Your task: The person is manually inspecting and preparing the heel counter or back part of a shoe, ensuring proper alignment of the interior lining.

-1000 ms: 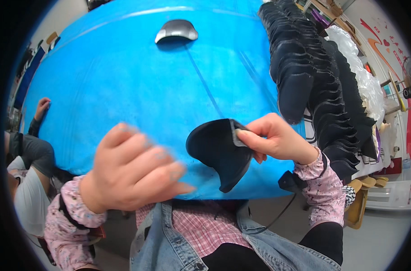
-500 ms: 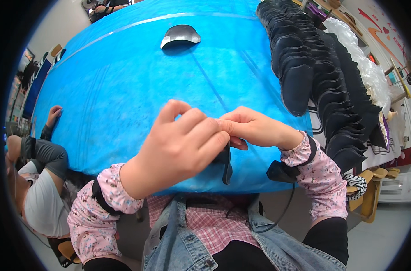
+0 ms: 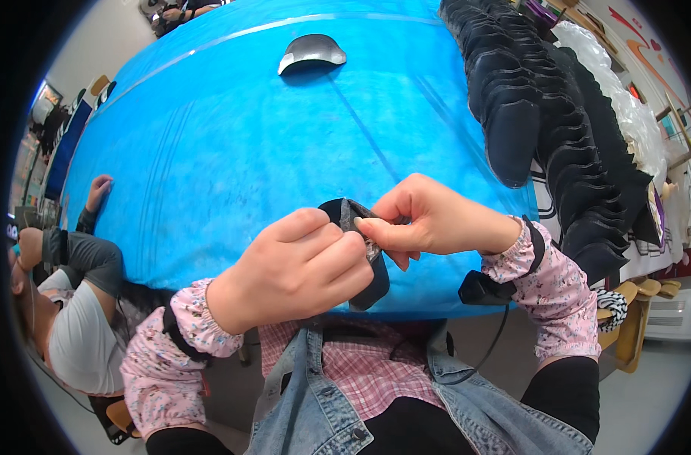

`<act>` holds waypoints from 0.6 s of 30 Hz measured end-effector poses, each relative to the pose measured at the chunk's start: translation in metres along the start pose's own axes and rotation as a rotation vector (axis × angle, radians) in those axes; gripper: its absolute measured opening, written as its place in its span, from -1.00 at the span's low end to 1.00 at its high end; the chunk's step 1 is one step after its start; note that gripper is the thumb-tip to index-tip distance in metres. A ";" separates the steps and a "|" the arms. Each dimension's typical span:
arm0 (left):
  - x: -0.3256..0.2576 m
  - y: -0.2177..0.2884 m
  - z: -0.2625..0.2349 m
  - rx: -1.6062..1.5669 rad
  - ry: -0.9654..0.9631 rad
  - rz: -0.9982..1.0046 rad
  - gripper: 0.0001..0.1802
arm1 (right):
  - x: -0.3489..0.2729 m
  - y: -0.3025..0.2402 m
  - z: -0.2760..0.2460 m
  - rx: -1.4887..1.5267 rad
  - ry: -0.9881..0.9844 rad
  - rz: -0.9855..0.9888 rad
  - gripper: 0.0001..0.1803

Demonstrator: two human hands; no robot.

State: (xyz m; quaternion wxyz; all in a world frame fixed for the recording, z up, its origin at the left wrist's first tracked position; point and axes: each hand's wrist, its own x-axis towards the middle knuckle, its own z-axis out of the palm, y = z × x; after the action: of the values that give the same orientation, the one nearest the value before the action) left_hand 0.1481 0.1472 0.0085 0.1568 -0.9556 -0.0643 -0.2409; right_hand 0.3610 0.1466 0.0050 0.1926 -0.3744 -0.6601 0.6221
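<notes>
Close to the table's near edge, my left hand [image 3: 296, 265] is closed around a black slipper upper [image 3: 372, 290], a curved, flexible piece with a greyish inner face. My right hand [image 3: 421, 218] pinches its edge between thumb and fingers, right beside the left knuckles. Part of the piece is hidden behind my left fingers. Farther off on the blue-covered table [image 3: 232, 152] rests another black curved upper [image 3: 313, 53], standing arched with a pale rim.
Long overlapping rows of black sole-shaped pieces [image 3: 512, 144] line the right side, with clear plastic wrapping [image 3: 622, 98] beyond. A small black object [image 3: 483, 289] with a cable lies by my right wrist. Another person [image 3: 84, 334] sits at the left; a further one [image 3: 180, 14] is at the far end.
The upper in my hands has been turned, so its greyish inner face and edge now show. My right thumb has bent down onto that edge. The whole view has shifted slightly.
</notes>
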 end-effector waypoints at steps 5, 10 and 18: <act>-0.009 0.002 0.017 -0.060 0.140 -0.080 -0.85 | -0.003 0.006 -0.002 0.061 0.033 -0.028 -0.58; -0.009 0.005 0.030 -0.067 0.272 -0.193 -0.86 | -0.005 0.008 -0.006 0.089 0.046 -0.012 -0.57; 0.003 -0.002 0.027 -0.094 0.267 -0.364 -0.78 | -0.002 0.029 -0.006 0.140 0.258 -0.176 -0.69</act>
State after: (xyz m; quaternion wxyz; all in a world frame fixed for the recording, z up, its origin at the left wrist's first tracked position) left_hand 0.1626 0.1582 -0.0120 0.0734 -0.8941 -0.2032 -0.3923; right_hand 0.3740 0.1481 -0.0213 0.3551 -0.3777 -0.6151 0.5941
